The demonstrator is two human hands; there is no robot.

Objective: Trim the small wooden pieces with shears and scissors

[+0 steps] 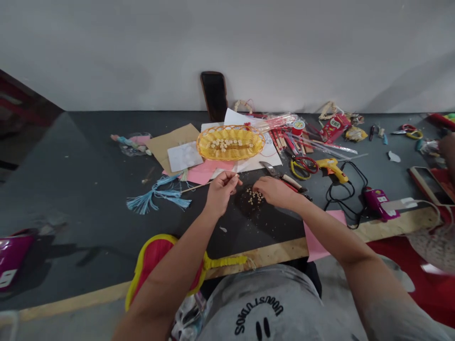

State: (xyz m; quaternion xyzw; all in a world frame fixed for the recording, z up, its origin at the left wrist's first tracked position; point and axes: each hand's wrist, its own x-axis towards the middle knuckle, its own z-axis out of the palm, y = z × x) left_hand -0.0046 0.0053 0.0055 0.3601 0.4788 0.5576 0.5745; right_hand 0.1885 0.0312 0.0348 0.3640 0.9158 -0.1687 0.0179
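My left hand [221, 193] is closed in a pinch above the dark tabletop, with a tiny pale spot at its fingertips that is too small to name. A thin pale stick or cord [196, 187] runs from behind this hand toward a light-blue tassel [154, 195] on the left. My right hand [274, 191] is lowered to the table, its fingers drawn together at the edge of a small heap of tan, bead-like pieces [255, 198]. Whatever those fingertips hold is hidden. Beyond both hands, a yellow woven basket [231, 154] contains several pale pieces.
Pliers [270, 169], scissors [304, 166] and a yellow glue gun [333, 168] with a black cord lie to the right. A phone [215, 94] leans on the wall. A red fan-shaped piece with yellow edging [158, 240] overlaps the front edge. Another person's hand [448, 149] is far right.
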